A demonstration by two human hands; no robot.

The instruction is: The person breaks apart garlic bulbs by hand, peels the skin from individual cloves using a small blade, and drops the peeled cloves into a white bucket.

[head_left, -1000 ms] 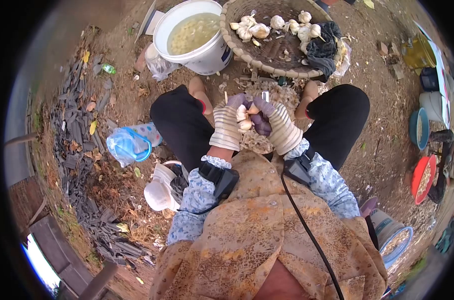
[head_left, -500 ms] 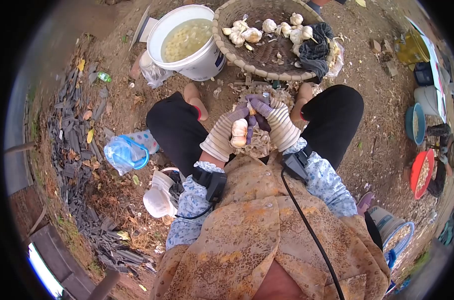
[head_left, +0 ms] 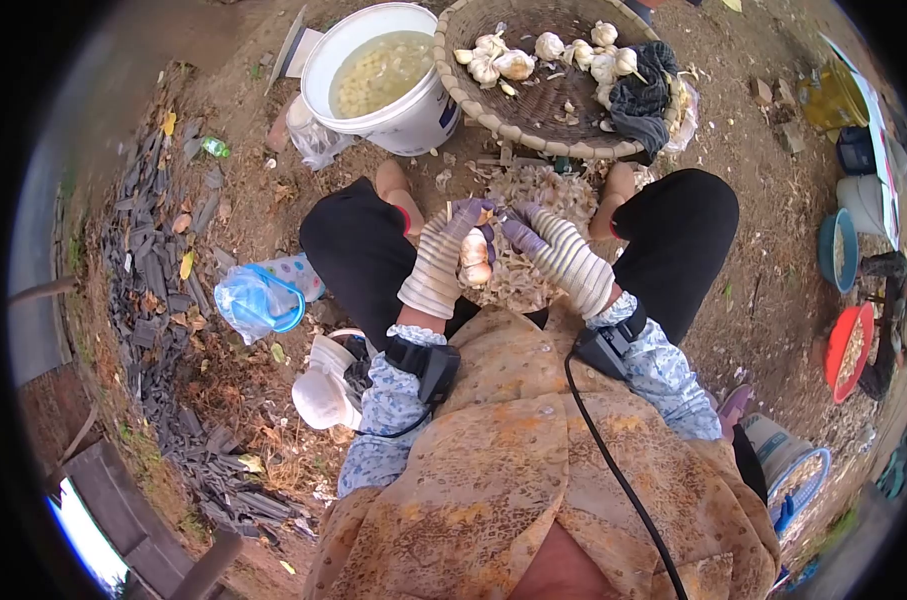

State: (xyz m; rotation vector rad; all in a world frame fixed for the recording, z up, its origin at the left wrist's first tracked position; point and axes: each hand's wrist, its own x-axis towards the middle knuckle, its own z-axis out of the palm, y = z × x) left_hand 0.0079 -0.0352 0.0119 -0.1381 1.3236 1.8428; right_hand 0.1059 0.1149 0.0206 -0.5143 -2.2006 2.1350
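My left hand (head_left: 443, 260), in a striped glove with purple fingertips, is closed around garlic cloves (head_left: 474, 257), whose pinkish-white skins show in the palm. At its fingertips a yellowish bit (head_left: 484, 214) sticks up. My right hand (head_left: 563, 252), gloved the same way, is pinched close beside those fingertips. A small dark or metallic piece appears at its tips, too small to name. Beneath both hands lies a heap of garlic peelings (head_left: 533, 285) between my feet.
Ahead stands a white bucket (head_left: 318, 85) of water with peeled cloves. Beside it a woven basket (head_left: 533, 150) holds garlic bulbs (head_left: 514, 65) and a dark cloth (head_left: 638, 105). A blue-handled plastic container (head_left: 291, 300) is at left. Red (head_left: 839, 350) and teal basins (head_left: 827, 245) sit at right.
My right hand has drawn slightly away from the left, opening a gap over the peelings. The left still holds the cloves. The whole view has shifted a little.
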